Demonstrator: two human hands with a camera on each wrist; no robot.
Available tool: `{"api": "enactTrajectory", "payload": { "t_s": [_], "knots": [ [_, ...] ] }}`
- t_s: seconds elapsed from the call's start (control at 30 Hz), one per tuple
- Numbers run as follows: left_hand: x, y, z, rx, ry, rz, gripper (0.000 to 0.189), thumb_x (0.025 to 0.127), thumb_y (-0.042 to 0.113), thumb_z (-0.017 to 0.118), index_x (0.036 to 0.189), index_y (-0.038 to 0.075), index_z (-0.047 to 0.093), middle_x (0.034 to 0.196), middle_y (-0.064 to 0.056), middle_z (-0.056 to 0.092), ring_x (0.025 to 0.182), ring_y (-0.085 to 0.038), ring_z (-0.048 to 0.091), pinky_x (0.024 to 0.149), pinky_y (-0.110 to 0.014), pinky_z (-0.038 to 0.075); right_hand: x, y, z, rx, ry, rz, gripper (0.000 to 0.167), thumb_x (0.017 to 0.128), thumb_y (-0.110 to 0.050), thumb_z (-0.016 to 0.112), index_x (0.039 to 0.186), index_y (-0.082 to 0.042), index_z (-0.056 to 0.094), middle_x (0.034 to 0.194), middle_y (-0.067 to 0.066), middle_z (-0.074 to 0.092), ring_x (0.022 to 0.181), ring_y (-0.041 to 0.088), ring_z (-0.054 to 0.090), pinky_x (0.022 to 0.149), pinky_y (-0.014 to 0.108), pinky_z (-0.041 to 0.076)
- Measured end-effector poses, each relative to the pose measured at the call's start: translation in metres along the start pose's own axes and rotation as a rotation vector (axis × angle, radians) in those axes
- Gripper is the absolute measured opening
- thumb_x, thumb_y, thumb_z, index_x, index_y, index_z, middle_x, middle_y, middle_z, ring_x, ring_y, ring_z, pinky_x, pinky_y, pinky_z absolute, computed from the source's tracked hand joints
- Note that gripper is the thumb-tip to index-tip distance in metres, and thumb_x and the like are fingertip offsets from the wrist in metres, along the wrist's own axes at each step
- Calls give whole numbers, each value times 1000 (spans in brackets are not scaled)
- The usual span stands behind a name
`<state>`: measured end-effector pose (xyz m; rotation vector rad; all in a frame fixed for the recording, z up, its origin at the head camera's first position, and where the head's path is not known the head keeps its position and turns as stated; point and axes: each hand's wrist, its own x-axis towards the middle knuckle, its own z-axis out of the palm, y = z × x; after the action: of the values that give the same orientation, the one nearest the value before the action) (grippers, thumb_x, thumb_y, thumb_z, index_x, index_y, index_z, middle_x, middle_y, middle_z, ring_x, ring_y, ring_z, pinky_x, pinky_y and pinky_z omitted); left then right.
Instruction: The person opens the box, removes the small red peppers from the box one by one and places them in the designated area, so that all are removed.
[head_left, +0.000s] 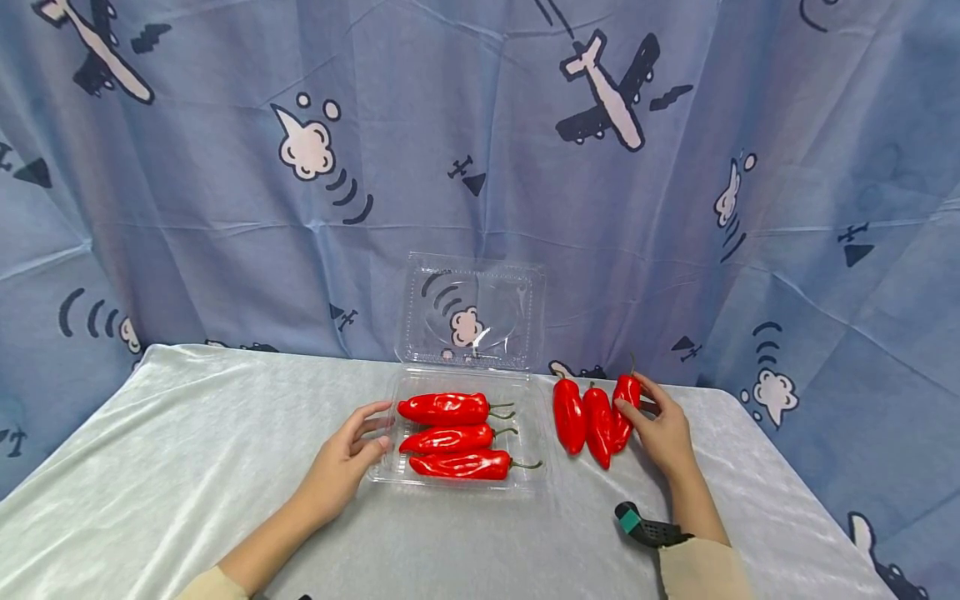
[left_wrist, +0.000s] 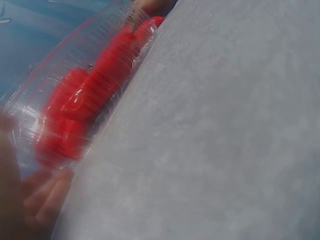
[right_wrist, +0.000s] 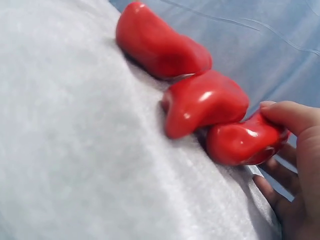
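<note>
A clear plastic clamshell container [head_left: 531,417] sits on the table with its lid [head_left: 517,292] raised at the back. Inside it, three long red peppers [head_left: 450,408] lie side by side, green stems pointing right. My left hand [head_left: 341,467] touches the container's left edge with thumb and fingertips, fingers loosely bent. To the right, a red pepper [head_left: 568,417] and another red pepper [head_left: 597,425] lie on the cloth. My right hand [head_left: 663,429] grips the rightmost red pepper [right_wrist: 245,140] between thumb and fingers, and this pepper lies against the middle one.
A pale velvety cloth [head_left: 247,442] covers the table. Behind its far edge hangs a blue curtain [head_left: 450,150] printed with airplanes and clouds. A dark strap with a green patch [head_left: 630,521] sits at the right wrist.
</note>
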<state>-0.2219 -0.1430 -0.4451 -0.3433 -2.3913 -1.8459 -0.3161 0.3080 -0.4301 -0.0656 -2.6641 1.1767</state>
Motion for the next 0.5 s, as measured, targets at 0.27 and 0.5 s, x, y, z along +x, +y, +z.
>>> {"api": "enactTrajectory", "payload": {
  "t_s": [0.27, 0.5],
  "knots": [
    [0, -1, -1, 5, -1, 8, 46, 100, 13, 58, 145, 15, 49, 139, -23, 61, 117, -35, 68, 89, -20, 55, 1, 6, 4, 49, -36, 54, 66, 100, -36, 60, 157, -13, 36, 154, 27, 44, 137, 45, 50, 112, 55, 43],
    [1, -2, 0, 4, 2, 2, 46, 100, 14, 58, 145, 15, 49, 139, -22, 61, 118, -35, 68, 91, -27, 57, -1, 7, 3, 65, -39, 48, 63, 100, -32, 60, 154, -9, 40, 153, 25, 45, 138, 42, 47, 115, 55, 40]
  ]
}}
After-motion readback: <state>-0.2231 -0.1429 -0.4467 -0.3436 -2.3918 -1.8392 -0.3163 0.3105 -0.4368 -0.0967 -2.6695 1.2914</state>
